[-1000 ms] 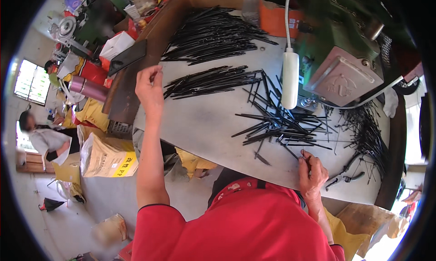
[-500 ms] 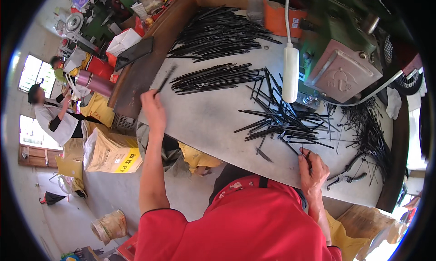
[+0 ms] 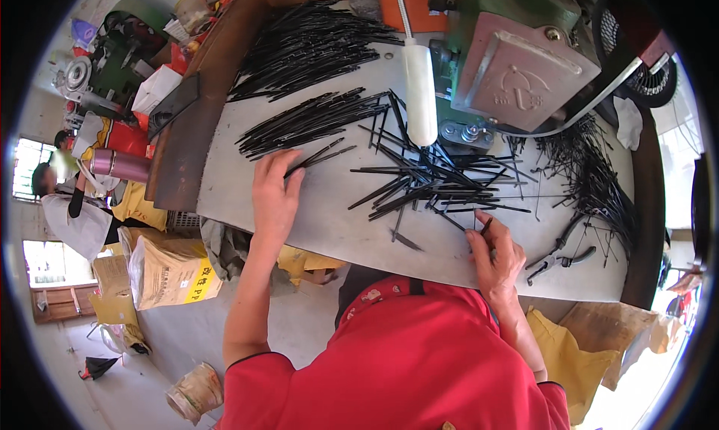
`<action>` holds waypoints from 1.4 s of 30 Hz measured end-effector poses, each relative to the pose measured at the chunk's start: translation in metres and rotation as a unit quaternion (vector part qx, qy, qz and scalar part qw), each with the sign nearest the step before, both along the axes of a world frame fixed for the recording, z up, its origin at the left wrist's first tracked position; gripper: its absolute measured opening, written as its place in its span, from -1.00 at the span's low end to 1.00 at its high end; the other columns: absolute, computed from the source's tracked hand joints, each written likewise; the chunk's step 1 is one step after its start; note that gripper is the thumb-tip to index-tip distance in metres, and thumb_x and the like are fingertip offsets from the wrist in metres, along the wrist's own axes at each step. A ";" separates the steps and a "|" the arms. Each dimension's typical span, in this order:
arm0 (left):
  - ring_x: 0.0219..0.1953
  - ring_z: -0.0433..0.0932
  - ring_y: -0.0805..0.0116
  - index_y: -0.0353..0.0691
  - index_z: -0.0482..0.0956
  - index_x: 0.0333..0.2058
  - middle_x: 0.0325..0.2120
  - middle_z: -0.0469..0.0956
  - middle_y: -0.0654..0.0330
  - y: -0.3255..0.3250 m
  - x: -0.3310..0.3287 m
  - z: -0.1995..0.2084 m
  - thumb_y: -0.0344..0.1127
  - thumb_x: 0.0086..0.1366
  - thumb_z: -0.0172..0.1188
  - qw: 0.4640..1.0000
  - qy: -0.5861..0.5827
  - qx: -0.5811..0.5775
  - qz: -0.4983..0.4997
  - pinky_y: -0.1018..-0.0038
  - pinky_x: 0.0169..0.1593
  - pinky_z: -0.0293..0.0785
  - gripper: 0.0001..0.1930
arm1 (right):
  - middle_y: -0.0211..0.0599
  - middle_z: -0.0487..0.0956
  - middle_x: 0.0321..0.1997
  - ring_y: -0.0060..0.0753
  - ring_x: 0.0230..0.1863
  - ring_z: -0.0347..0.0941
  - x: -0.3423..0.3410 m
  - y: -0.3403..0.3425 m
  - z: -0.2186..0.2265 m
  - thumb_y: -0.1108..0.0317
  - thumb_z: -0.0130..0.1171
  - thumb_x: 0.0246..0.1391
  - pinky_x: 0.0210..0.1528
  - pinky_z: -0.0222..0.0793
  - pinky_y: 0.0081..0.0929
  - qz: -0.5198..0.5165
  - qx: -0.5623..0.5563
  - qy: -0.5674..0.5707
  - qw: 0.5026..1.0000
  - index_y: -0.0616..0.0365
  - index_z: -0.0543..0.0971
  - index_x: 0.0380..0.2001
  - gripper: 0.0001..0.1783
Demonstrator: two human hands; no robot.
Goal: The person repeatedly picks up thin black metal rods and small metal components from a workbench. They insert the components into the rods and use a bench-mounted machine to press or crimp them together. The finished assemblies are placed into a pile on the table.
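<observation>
My left hand (image 3: 274, 198) reaches over the left part of the metal tabletop, thumb and fingers closed on a couple of thin black strips (image 3: 323, 156) that fan out to the right. Just beyond it lies a neat row of black strips (image 3: 311, 122). My right hand (image 3: 496, 256) is near the front edge, its fingers pinched around a small dark piece (image 3: 487, 226), mostly hidden by the fingers. Ahead of that hand spreads a loose, crossed heap of black strips (image 3: 427, 181). Pliers (image 3: 560, 259) rest to the right of my right hand.
A larger pile of black strips (image 3: 307, 44) covers the back left. A green machine with a pink cover (image 3: 524, 78) and a white lamp (image 3: 419, 93) overhang the back right. A tangle of thin dark pieces (image 3: 592, 168) lies at right. Another person (image 3: 75, 213) is at far left.
My left hand has moved inward, close to the neat row, and its strips now point right rather than up. My right hand keeps its pinch near the loose heap. The view has shifted slightly.
</observation>
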State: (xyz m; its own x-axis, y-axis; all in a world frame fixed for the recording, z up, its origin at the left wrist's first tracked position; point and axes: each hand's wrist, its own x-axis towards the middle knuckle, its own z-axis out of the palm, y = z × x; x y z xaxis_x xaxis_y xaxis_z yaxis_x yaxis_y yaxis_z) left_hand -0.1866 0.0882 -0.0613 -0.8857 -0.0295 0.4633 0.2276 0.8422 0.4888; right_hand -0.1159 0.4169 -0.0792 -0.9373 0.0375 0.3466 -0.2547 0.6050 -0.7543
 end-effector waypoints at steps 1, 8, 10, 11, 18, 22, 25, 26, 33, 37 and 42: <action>-0.18 0.45 0.13 -0.22 0.60 -0.26 -0.24 0.51 0.13 0.004 -0.004 0.001 -0.53 0.07 0.24 1.000 0.008 0.005 -0.022 0.35 -0.10 0.40 -0.78 | -0.34 0.42 -0.66 -0.50 -0.73 0.27 0.000 -0.001 0.000 0.54 0.27 -0.06 -0.63 0.22 -0.56 0.000 -0.013 0.001 1.000 0.19 0.54 -0.22 -0.73; -0.25 0.44 0.11 -0.29 0.54 -0.35 -0.37 0.45 0.09 0.050 -0.033 -0.017 -0.51 0.03 0.25 0.993 0.023 -0.095 -0.065 0.27 -0.18 0.38 -0.84 | -0.40 0.34 -0.74 -0.59 -0.76 0.18 0.002 0.006 0.000 0.54 0.23 -0.04 -0.66 0.13 -0.60 0.008 -0.040 -0.035 0.999 0.18 0.53 -0.19 -0.73; -0.26 0.45 0.09 -0.28 0.51 -0.31 -0.36 0.45 0.08 0.050 -0.038 -0.021 -0.51 0.05 0.24 0.992 0.051 -0.092 -0.065 0.25 -0.20 0.39 -0.81 | -0.36 0.42 -0.73 -0.65 -0.77 0.20 0.005 0.015 0.008 0.51 0.14 0.02 -0.67 0.15 -0.61 0.010 -0.038 -0.046 0.998 0.23 0.52 -0.17 -0.75; -0.26 0.45 0.08 -0.28 0.49 -0.29 -0.36 0.45 0.08 0.051 -0.039 -0.023 -0.51 0.06 0.23 0.992 0.065 -0.086 -0.065 0.24 -0.21 0.40 -0.80 | -0.37 0.42 -0.73 -0.66 -0.77 0.21 0.005 0.019 0.021 0.48 0.12 0.04 -0.67 0.15 -0.62 -0.004 -0.118 -0.131 0.984 0.24 0.52 -0.17 -0.76; -0.41 0.43 0.47 -0.26 0.51 -0.09 -0.39 0.48 0.24 0.113 -0.039 0.043 -0.39 0.27 0.12 0.905 -0.226 0.307 -0.188 0.59 -0.35 0.37 -0.76 | -0.35 0.42 -0.69 -0.69 -0.81 0.11 -0.048 0.040 0.062 0.26 0.00 0.11 -0.74 -0.04 -0.71 0.013 -0.368 -0.312 0.876 0.31 0.52 -0.20 -0.67; -0.39 0.37 0.62 -0.24 0.45 0.05 -0.34 0.48 0.30 0.154 -0.041 0.040 -0.36 0.32 0.09 0.683 -0.404 0.573 -0.204 0.73 -0.31 0.33 -0.67 | -0.35 0.44 -0.67 -0.67 -0.80 0.14 -0.083 0.021 0.038 0.28 0.02 0.09 -0.73 0.01 -0.70 0.035 -0.442 -0.276 0.853 0.24 0.54 -0.23 -0.72; -0.36 0.40 0.59 -0.27 0.41 0.05 -0.35 0.45 0.30 0.176 -0.042 0.027 -0.46 0.28 0.11 0.637 -0.363 0.663 -0.151 0.70 -0.26 0.36 -0.65 | -0.36 0.47 -0.66 -0.69 -0.80 0.20 -0.096 0.007 0.027 0.29 0.04 0.10 -0.73 0.03 -0.72 0.038 -0.484 -0.258 0.835 0.20 0.55 -0.25 -0.76; -0.36 0.40 0.58 -0.28 0.41 0.04 -0.35 0.46 0.30 0.179 -0.044 0.014 -0.47 0.28 0.12 0.651 -0.342 0.657 -0.167 0.70 -0.26 0.37 -0.66 | -0.37 0.48 -0.66 -0.70 -0.79 0.22 -0.099 0.003 0.023 0.29 0.04 0.10 -0.74 0.03 -0.73 0.042 -0.494 -0.258 0.829 0.20 0.55 -0.25 -0.76; -0.39 0.42 0.60 -0.37 0.44 -0.01 -0.37 0.49 0.28 0.193 -0.048 -0.011 -0.51 0.24 0.14 0.704 -0.264 0.636 -0.174 0.68 -0.27 0.39 -0.68 | -0.39 0.48 -0.63 -0.71 -0.78 0.25 -0.098 0.000 0.023 0.28 0.10 0.10 -0.74 0.02 -0.73 0.007 -0.458 -0.253 0.852 0.21 0.54 -0.27 -0.77; -0.34 0.45 0.59 -0.39 0.43 0.01 -0.30 0.51 0.24 0.193 -0.051 -0.007 -0.51 0.26 0.13 0.671 -0.274 0.669 -0.163 0.66 -0.25 0.41 -0.67 | -0.39 0.48 -0.62 -0.71 -0.78 0.22 -0.094 -0.003 0.031 0.27 0.08 0.10 -0.73 0.00 -0.72 0.005 -0.442 -0.239 0.865 0.23 0.53 -0.25 -0.75; -0.32 0.46 0.57 -0.42 0.42 0.01 -0.28 0.51 0.22 0.192 -0.053 -0.006 -0.51 0.27 0.12 0.668 -0.288 0.664 -0.173 0.66 -0.24 0.42 -0.67 | -0.37 0.48 -0.65 -0.69 -0.80 0.25 -0.095 -0.007 0.032 0.34 0.06 0.12 -0.78 0.07 -0.71 0.006 -0.439 -0.213 0.873 0.27 0.49 -0.32 -0.81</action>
State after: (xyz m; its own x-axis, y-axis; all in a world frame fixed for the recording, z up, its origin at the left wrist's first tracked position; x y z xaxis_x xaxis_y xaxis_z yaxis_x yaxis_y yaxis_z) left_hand -0.2392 0.2801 -0.0677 -0.9657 0.1773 -0.1898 -0.2529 -0.4759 0.8424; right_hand -0.2113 0.4102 -0.0473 -0.9763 0.1032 -0.1902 0.1588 -0.2554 -0.9537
